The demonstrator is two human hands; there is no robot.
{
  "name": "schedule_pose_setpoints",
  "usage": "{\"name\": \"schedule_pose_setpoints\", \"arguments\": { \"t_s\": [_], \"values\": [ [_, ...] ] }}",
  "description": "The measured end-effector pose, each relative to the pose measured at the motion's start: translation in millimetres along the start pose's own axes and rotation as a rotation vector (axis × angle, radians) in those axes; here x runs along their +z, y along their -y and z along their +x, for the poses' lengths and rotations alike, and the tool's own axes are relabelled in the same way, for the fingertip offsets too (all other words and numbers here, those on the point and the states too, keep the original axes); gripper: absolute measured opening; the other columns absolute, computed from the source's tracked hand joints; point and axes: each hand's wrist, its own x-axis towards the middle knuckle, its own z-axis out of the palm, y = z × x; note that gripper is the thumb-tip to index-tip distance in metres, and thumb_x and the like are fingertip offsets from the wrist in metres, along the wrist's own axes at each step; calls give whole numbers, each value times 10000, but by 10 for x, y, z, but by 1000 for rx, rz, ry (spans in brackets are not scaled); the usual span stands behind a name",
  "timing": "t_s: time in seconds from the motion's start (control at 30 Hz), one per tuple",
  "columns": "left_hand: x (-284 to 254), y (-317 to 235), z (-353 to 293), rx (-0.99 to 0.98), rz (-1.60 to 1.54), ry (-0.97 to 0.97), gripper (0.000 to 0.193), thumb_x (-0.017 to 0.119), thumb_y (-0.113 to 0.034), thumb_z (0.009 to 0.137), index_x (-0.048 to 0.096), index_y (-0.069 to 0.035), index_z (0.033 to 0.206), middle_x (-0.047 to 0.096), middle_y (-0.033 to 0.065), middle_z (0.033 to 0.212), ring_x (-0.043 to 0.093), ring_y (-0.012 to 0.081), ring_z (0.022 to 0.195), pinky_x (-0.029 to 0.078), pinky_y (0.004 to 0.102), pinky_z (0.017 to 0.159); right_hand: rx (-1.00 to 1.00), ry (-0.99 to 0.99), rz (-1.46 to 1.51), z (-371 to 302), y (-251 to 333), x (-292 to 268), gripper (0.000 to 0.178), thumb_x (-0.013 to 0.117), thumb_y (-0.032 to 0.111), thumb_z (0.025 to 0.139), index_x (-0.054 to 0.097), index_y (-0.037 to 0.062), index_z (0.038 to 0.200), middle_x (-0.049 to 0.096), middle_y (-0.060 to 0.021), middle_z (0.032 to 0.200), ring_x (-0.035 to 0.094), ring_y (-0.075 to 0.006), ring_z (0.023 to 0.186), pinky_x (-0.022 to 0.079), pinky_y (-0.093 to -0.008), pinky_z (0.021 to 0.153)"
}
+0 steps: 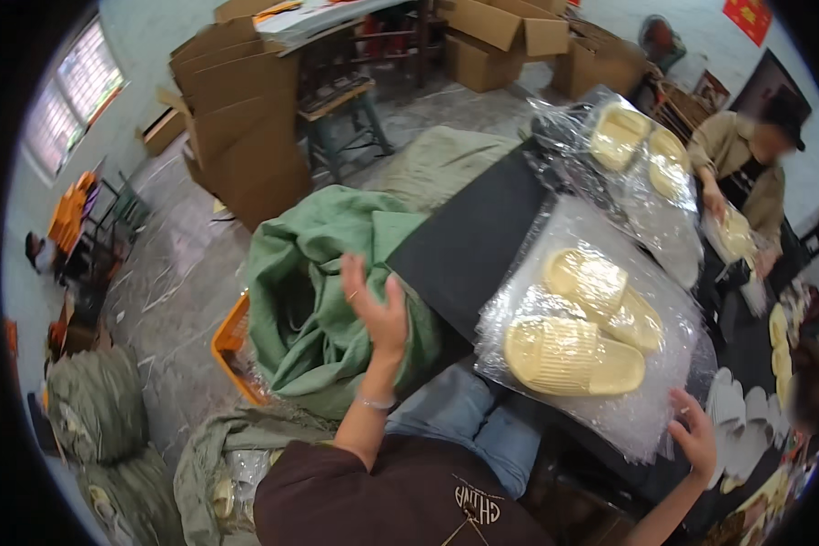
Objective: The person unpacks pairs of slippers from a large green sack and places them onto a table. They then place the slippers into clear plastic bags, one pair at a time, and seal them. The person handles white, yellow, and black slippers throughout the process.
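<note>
1. Two pale yellow slippers (555, 355) lie in front of you, right of the frame's centre, side by side and overlapping.
2. Beneath them is one stack of clear plastic bags (623, 423); its sheets are too many and too thin to count.
3. Your right hand (692, 435) is at the stack's lower right edge, fingers spread and slightly bent; you may be pinching a bag, but I cannot tell.
4. Your left hand (375, 308) is raised near the centre, empty, its fingers spread and apart from the slippers.
5. Behind that hand you have one green cloth sack (305, 232), bunched over one orange basket (232, 350), left of centre.
6. One black tabletop (464, 246) reaches from the centre toward the right, under the bags.
7. Two more yellow slippers (621, 136) lie in clear plastic at the upper right.
8. One co-worker (737, 159) in a tan jacket, at the far upper right, handles one bagged yellow slipper (735, 235).
9. At least three pale grey slippers (726, 423) sit at the lower right.
10. Two bulging grey-green sacks (100, 405) are stacked at the lower left.
</note>
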Motion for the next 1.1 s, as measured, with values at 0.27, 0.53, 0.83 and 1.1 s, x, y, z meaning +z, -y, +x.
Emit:
{"name": "schedule_pose_setpoints", "arguments": {
  "t_s": [0.27,0.53,0.83,1.1],
  "values": [
    [-761,2224,-1394,-550,434,481,1188,862,-200,566,102,3,1455,287,249,1438,386,332,1284,400,424,973,-16,-371,240,227,-209,359,473,572,165,912,447,-19,1330,536,-94,1265,505,-162,1108,371,-289,969],
    [-690,2166,387,-223,127,401,245,521,-22,774,615,77,978,673,174,922,612,255,813,464,370,716,-83,-453,347,238,-464,481,466,493,28,930,376,0,1381,538,-85,1257,535,-100,1003,427,-230,887],
    [-103,-827,3601,756,307,151,240,465,-121,894,619,-45,1061,627,156,975,615,322,934,469,380,796,-100,-447,442,250,-559,504,452,514,51,924,403,-14,1358,555,-98,1243,554,-117,983,441,-249,877],
    [842,-2811,4504,945,103,-376,202,567,-197,827,635,-21,899,642,151,887,600,348,827,492,411,758,-189,-815,173,145,-201,162,463,516,40,907,412,-6,1356,525,-126,1291,560,-188,1040,435,-307,913]
  ]
}}
